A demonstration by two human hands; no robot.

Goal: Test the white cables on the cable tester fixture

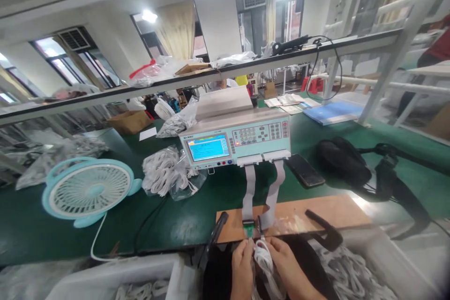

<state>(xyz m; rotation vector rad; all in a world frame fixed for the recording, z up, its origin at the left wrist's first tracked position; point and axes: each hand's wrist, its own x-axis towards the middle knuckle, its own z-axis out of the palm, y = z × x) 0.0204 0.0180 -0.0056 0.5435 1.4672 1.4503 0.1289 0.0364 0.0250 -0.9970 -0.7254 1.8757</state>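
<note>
My left hand point(242, 262) is closed on one end of a white cable, right below a small green circuit board point(249, 230). On the other side my right hand point(281, 258) pinches the cable's other end beneath a dark connector point(260, 226). Between both hands hangs the bundled white cable point(264, 258). Two grey ribbon cables point(276, 192) run from these connectors up to a bench tester point(235, 143) with a lit blue screen. A wooden board point(291, 218) lies under the connectors. The exact plug ends are covered by my fingers.
A light-blue fan point(94, 191) stands at left, beside bagged white cables point(160, 171). A black phone point(305, 171) and a black strap-like bundle point(341, 161) lie at right. White bins with cables point(355, 267) flank me. A shelf rail point(218, 75) crosses above.
</note>
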